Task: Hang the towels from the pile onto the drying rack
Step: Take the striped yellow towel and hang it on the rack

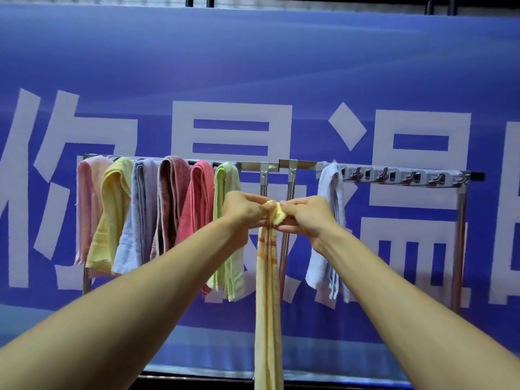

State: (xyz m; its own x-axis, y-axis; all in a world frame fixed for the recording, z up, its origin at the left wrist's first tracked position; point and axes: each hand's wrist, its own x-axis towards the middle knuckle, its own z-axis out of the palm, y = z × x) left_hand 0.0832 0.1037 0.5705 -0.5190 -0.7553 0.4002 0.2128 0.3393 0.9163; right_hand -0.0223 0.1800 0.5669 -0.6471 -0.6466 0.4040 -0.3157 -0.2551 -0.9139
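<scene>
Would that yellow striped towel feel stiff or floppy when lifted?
Probably floppy: the yellow striped towel hangs limp in narrow folds below the left hand and right hand. Likely light, as a pinch grip holds it. It should drape over the rack.

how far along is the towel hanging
Done: six coloured cloth towels and a pale blue cloth towel drape the metal drying rack. In hand: left hand and right hand pinch a striped yellow cloth towel, not yet hung. Left: pile out of view, can't tell.
</scene>
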